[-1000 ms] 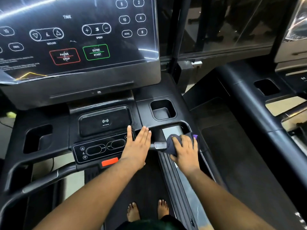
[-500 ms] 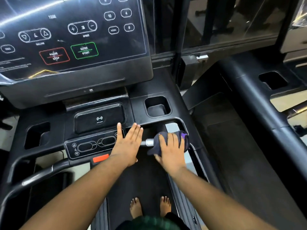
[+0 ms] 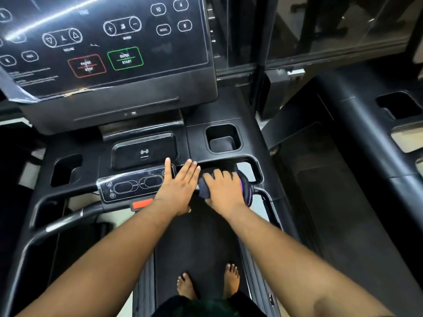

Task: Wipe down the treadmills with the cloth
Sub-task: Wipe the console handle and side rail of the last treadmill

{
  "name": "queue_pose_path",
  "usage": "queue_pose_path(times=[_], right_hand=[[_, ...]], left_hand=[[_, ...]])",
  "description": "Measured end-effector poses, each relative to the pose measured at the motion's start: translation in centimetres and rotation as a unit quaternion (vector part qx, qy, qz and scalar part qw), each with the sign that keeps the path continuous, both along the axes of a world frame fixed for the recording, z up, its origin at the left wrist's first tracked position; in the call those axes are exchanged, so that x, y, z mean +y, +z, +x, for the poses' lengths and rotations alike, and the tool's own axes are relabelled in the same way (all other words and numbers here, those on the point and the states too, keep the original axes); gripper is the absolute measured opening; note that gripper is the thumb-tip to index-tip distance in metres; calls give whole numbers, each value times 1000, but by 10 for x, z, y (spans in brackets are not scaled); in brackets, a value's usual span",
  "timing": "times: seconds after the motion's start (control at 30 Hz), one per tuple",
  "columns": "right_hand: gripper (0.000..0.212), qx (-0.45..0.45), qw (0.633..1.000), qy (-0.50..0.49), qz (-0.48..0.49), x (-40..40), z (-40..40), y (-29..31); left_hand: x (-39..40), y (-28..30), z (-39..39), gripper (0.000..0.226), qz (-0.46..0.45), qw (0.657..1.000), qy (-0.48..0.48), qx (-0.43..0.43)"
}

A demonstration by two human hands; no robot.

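Note:
I stand barefoot on a black treadmill (image 3: 229, 115) with a large touch console. My right hand (image 3: 223, 191) is closed around a dark cloth with purple stripes (image 3: 246, 191), wrapped over the right grip bar just in front of the console deck. The bar under the cloth is hidden. My left hand (image 3: 179, 187) lies flat with fingers spread on the right end of the small button panel (image 3: 135, 187), beside the right hand and almost touching it.
A red safety tab (image 3: 142, 204) sits under the button panel. Cup wells (image 3: 223, 139) flank the charging pad (image 3: 144, 152). The curved left handrail (image 3: 57, 223) runs along the left. A second treadmill's rail (image 3: 366, 143) lies to the right.
My right hand has slid the cloth left along the grip bar, covering the metal section that showed before, and now sits close to the left hand. The left hand stays flat on the panel.

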State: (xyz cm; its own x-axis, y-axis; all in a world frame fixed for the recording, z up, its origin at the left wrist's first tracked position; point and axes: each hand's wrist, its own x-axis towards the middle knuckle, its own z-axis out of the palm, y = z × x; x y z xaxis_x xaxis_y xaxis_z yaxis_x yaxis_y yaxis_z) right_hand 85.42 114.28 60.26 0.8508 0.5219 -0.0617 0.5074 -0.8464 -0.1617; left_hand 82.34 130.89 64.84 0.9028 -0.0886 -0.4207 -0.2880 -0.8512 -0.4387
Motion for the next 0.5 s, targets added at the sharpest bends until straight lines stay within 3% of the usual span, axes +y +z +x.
queue_pose_path(times=[0.13,0.23,0.33,0.37,0.4,0.5], right_hand=[[84,178,982,54,19,-9,25,13],[82,103,989,8,107,-23,4,15],[78,30,978,-28,203,-27,-24,19],[78,21,973,-32,226,-27,-32,19],[77,16,972,-18,235,-21,-45,21],[79,11,973,43,224,7,-76,26]], left_hand=[[-5,-3,-7,129,-18,1000,-6,15],[-10,5,-15,121,-115,993,9,-15],[-6,12,-35,118,-282,959,15,-22],[-5,10,-42,115,-361,931,46,-4],[0,8,-55,110,-459,882,103,20],[14,1,-92,85,-692,668,272,26]])
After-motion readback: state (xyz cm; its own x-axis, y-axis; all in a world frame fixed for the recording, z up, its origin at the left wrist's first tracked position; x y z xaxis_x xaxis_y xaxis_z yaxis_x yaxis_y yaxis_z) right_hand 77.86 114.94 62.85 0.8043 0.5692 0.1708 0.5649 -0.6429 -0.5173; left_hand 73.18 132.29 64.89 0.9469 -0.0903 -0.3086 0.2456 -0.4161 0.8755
